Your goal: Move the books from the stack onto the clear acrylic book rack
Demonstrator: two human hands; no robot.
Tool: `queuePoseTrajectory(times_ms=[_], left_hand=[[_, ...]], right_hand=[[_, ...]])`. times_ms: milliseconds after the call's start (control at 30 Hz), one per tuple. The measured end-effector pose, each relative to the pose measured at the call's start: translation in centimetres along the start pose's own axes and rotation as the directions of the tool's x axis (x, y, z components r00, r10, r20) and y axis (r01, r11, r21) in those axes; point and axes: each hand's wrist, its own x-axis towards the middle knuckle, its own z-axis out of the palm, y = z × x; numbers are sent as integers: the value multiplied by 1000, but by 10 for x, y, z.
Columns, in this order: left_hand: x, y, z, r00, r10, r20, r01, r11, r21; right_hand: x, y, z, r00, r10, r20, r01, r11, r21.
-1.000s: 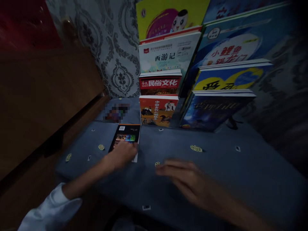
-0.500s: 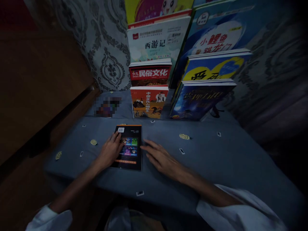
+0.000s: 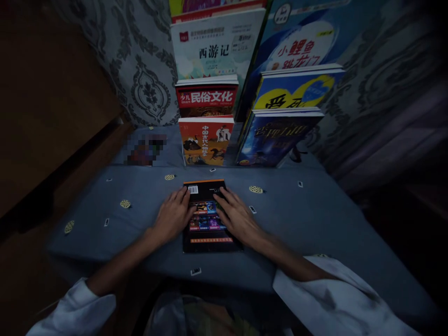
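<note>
A black book (image 3: 210, 233) lies flat on the cloth-covered table, its barcode side up and an orange strip along its far edge. My left hand (image 3: 174, 212) rests on the book's left edge with its fingers spread a little. On the right side of the book lies my right hand (image 3: 238, 214), fingers stretched out over the cover. Neither hand grips anything. Parts of both side edges of the book are hidden under the hands.
Behind the black book, a red-orange book (image 3: 206, 144) and a dark blue book (image 3: 273, 140) stand upright before taller rows of books. A blurred flat item (image 3: 145, 150) lies at the back left of the table (image 3: 147, 179). Patterned curtain hangs behind.
The black book has shifted right under my hands. My right hand, earlier beside its right edge, now rests on the cover. The whole view has shifted slightly.
</note>
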Motion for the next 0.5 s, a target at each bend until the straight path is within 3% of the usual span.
queuePoseTrajectory(times_ms=[200, 500], left_hand=[[9, -18, 17, 997, 55, -51, -60, 993, -102], [39, -8, 17, 985, 173, 5, -170, 972, -162]], right_hand=[[-2, -3, 3, 1000, -5, -29, 5, 1000, 6], [-2, -6, 2, 1000, 17, -20, -17, 1000, -3]])
